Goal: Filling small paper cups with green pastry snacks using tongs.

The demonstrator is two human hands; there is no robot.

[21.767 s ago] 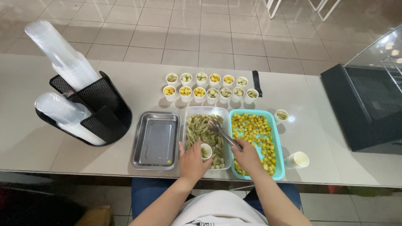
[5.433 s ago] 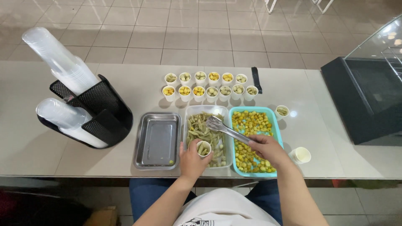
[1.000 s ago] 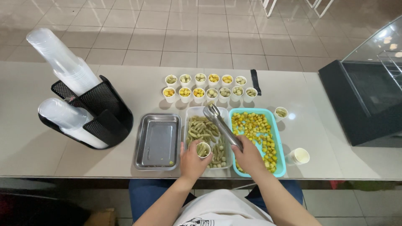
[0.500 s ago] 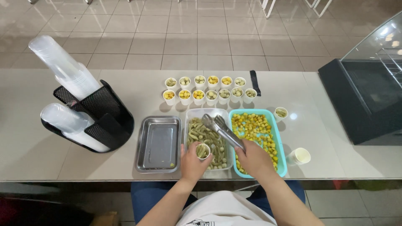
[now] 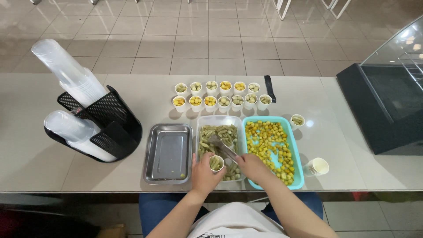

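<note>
My left hand (image 5: 203,172) grips a small white paper cup (image 5: 216,163) with a few green pieces in it, held over the near end of the clear tray (image 5: 219,120) of green food. My right hand (image 5: 251,167) holds metal tongs (image 5: 221,148). Their tips reach down among the green pieces just beyond the cup. To the right lies a teal tray (image 5: 294,150) of yellow pieces.
Two rows of filled small cups (image 5: 222,94) stand behind the trays. A nearly bare steel tray (image 5: 168,152) lies on the left, next to a black mesh holder (image 5: 108,121) with clear lid stacks. A stack of paper cups (image 5: 316,166) and one filled cup (image 5: 297,120) stand right.
The tongs have swung down and toward me, from the tray's far end to the green pieces just beyond the cup. My left hand still holds the cup in place.
</note>
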